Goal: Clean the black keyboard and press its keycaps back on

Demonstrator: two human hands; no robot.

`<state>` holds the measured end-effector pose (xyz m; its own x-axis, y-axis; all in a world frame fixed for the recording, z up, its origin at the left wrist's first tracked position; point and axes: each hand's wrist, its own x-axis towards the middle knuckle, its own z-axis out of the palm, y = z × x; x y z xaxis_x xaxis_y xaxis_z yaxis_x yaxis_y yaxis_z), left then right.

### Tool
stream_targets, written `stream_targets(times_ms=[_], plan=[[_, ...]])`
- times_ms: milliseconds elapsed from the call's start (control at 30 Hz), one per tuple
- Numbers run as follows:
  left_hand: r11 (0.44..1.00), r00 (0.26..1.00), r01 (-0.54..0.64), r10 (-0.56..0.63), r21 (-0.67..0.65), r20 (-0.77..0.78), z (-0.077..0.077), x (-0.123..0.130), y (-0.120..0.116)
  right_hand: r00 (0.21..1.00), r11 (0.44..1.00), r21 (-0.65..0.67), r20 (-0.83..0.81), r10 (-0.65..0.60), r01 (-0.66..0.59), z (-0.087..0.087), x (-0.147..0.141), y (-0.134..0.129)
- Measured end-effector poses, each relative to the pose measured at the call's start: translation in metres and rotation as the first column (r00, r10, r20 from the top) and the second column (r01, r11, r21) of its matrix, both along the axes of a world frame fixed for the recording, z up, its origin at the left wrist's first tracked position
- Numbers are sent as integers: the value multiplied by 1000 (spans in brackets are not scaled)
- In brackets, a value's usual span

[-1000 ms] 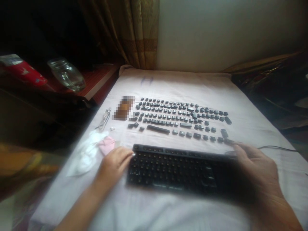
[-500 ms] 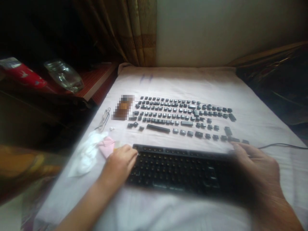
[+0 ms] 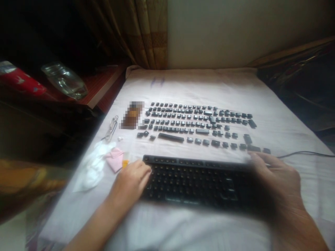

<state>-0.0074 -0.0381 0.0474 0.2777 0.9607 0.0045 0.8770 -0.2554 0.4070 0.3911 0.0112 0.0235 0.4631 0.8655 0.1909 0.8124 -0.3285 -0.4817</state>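
Right hand (image 3: pixel 281 179) grasping keyboard (image 3: pixel 193 186); left hand (image 3: pixel 133 178) curled, hold unclear. Keyboard black, bare sockets (image 3: pixel 177 181) in rows.

It looks like a room in a home: a patterned curtain (image 3: pixel 150 36) at upper centre, cloth (image 3: pixel 193 82) over the central surface, a glass jar (image 3: pixel 64 81) and reddish wooden furniture (image 3: pixel 106 81) at upper left.

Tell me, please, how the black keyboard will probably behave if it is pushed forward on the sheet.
The keyboard would probably stay stiff, since its body looks straight and slab-like. Being wide and flat, it seems unlikely to roll or tip. It may scatter the loose keys, which sit small and separate just beyond it.
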Motion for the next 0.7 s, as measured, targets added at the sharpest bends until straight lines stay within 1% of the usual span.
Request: stream_targets(times_ms=[67,167,333,433,567,700], plan=[[1000,1000,11,-11,16,1,0,-1,-4,994,997,-59,-95,-45,40,1,0,1],[999,1000,30,-30,30,6,1,-4,-9,987,994,-88,-140,-83,71,1,2,3],[998,999,45,-46,36,23,1,-8,-13,984,991,-89,-141,-108,96,-3,3,5],[997,999,45,-46,56,18,1,-12,-15,987,990,-111,-132,-96,81,0,0,3],[996,999,35,-37,85,22,0,-16,-17,988,991,-108,-130,-88,75,6,-3,0],[996,999,20,-23,90,31,0,-17,-19,991,995,-86,-119,-63,53,5,-3,0]])
